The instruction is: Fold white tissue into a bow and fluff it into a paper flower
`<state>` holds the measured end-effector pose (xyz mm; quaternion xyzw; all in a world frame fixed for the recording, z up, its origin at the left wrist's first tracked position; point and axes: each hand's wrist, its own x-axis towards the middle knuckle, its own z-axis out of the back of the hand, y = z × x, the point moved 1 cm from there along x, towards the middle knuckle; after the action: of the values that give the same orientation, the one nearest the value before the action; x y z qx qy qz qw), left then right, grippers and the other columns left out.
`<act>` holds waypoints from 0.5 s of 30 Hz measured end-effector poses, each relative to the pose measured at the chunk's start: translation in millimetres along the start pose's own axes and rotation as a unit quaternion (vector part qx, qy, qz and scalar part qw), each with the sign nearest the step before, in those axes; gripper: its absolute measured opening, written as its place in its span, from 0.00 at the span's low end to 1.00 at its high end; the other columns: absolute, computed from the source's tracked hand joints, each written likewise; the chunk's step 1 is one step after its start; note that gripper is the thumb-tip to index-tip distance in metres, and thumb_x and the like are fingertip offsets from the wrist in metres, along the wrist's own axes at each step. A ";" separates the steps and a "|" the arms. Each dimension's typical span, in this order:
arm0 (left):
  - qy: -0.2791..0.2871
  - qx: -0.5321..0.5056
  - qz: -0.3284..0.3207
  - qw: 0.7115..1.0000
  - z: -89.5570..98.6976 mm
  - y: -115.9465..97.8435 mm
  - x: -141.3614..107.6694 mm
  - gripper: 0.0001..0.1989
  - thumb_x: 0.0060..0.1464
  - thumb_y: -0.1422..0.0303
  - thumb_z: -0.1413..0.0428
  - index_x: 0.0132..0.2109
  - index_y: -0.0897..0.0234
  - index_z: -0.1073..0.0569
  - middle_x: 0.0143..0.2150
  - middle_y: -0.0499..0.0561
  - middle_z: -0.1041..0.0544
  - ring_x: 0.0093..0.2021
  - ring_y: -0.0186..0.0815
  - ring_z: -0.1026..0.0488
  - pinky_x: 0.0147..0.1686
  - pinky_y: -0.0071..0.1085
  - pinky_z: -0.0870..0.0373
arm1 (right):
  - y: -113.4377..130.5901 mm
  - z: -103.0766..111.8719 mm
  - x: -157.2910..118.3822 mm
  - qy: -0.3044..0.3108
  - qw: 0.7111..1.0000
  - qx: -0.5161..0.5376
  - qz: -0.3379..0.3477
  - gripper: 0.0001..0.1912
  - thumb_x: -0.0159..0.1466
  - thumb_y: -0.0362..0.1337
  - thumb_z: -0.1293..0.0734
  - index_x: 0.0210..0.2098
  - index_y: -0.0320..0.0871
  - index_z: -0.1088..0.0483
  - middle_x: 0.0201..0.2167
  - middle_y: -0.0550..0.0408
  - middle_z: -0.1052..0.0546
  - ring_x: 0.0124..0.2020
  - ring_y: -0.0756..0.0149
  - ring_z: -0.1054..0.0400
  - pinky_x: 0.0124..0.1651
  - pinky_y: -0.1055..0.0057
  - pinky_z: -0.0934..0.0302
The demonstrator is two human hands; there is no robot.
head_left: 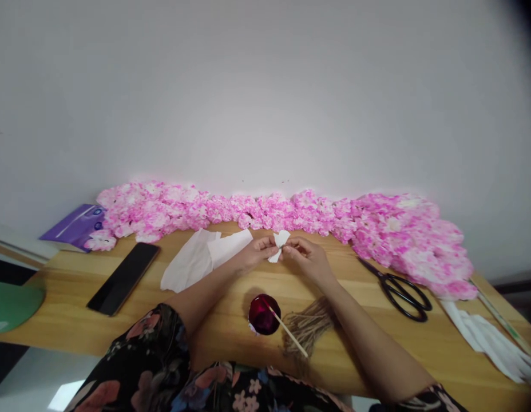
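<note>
Between my two hands is a small piece of white tissue paper (282, 237), gathered at its middle into a bow shape. My left hand (257, 253) pinches its left side, and my right hand (307, 257) pinches at the gathered middle, where a thin dark tie seems to sit. Flat white tissue sheets (190, 260) lie on the table left of my left hand. Nearer to me stands a small cup of dark red liquid (264, 315) with a thin wooden stick (289, 333) resting in it. A bundle of brown twine (310, 325) lies beside the cup, partly under my right forearm.
Pink and white paper flowers (274, 212) line the table's back edge along the wall. Black scissors (398, 289) and white gloves (488, 337) lie at the right. A black phone (123, 279), a purple packet (76, 226) and a green round object (14, 306) are at the left.
</note>
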<state>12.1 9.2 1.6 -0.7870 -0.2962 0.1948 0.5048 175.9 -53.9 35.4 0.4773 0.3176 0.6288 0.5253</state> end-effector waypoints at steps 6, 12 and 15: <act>0.013 0.030 0.011 0.999 0.3 0.4 -0.6 0.20 0.47 0.57 0.36 0.40 0.68 0.29 0.32 0.51 0.23 0.32 0.31 0.28 0.36 0.28 0.37 | 1.5 -2.5 0.0 -0.045 0.998 -0.035 -0.006 0.10 0.60 0.42 0.34 0.28 0.43 0.26 0.26 0.55 0.22 0.27 0.65 0.31 0.31 0.71 0.38; -0.052 -0.021 0.012 0.998 -1.8 3.7 3.6 0.20 0.40 0.59 0.32 0.36 0.68 0.27 0.32 0.48 0.25 0.33 0.30 0.30 0.39 0.28 0.38 | -3.9 -4.4 -3.5 -0.064 0.989 -0.131 0.038 0.13 0.64 0.44 0.37 0.30 0.45 0.25 0.28 0.54 0.21 0.28 0.62 0.30 0.34 0.68 0.38; -0.064 -0.069 0.008 0.996 -5.2 1.9 3.3 0.20 0.40 0.59 0.32 0.37 0.68 0.27 0.31 0.48 0.26 0.33 0.30 0.30 0.41 0.29 0.38 | -4.5 -6.1 -7.1 -0.071 0.971 -0.208 0.093 0.13 0.66 0.44 0.39 0.34 0.47 0.25 0.32 0.52 0.21 0.33 0.60 0.29 0.38 0.65 0.38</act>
<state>18.2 7.3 2.0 -0.8086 -0.3340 0.2276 0.4275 171.7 -59.0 27.4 0.4282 0.0960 0.6918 0.5735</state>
